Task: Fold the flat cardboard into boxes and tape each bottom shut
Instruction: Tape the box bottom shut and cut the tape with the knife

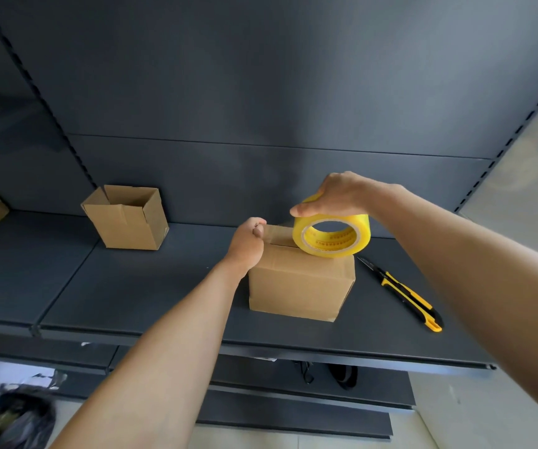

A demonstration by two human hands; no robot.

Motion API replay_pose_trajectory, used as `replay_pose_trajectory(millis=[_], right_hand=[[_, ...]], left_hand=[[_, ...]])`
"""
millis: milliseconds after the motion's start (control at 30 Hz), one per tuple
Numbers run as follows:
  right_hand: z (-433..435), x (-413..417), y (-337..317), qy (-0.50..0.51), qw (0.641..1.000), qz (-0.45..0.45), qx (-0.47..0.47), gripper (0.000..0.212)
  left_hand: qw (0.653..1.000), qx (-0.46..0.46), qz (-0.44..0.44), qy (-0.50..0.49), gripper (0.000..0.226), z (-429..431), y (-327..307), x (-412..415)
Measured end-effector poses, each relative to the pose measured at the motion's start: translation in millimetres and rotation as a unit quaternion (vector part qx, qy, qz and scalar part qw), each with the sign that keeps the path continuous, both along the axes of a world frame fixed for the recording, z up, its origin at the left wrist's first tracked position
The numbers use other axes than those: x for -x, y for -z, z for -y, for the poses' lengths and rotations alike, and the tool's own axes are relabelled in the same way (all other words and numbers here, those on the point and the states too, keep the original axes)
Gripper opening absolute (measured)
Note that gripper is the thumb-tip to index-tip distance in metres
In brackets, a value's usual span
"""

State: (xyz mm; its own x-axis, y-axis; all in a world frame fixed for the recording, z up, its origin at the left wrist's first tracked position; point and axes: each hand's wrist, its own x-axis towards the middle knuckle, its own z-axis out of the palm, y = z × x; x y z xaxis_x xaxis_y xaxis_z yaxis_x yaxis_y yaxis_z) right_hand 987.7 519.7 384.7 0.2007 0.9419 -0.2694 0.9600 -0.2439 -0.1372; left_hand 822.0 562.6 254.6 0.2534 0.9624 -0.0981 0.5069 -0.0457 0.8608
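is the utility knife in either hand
No, the utility knife lies on the shelf; the right hand grips the tape roll and the left hand pinches its end.

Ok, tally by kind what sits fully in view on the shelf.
Cardboard boxes: 2, the closed box and the open box.
Tape rolls: 1, the yellow tape roll.
Utility knives: 1, the yellow-black knife.
Total: 4.

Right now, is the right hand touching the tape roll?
Touching. The head view shows the right hand gripping the yellow tape roll from above, thumb on its rim.
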Motion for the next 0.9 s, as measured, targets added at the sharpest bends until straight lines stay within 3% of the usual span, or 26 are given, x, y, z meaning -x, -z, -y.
replay_pose_trajectory(millis=[133,267,500,733,900], right_hand=[[4,-6,-2,-0.016,0.999,0.032,0.014,0.069],[9,-16,-8,-0.015,0.999,-0.007,0.031,0.049],[23,-42,-5,0.006,0.995,0.078,0.060,0.057],[30,-56,-9,0.028,0.989,0.086,0.118,0.065],[42,-78,5,0.058,0.984,0.078,0.147,0.051]], left_hand=[[1.000,0.007,0.007,-0.002,0.037,3,-2,-4],[1.000,0.006,0.001,-0.001,0.037,5,-3,-7],[1.000,0.003,-0.004,0.011,0.036,6,-1,-11],[1.000,-0.003,-0.021,0.021,0.037,7,-1,-14],[0.999,0.008,-0.035,0.025,0.037,7,-4,-16]])
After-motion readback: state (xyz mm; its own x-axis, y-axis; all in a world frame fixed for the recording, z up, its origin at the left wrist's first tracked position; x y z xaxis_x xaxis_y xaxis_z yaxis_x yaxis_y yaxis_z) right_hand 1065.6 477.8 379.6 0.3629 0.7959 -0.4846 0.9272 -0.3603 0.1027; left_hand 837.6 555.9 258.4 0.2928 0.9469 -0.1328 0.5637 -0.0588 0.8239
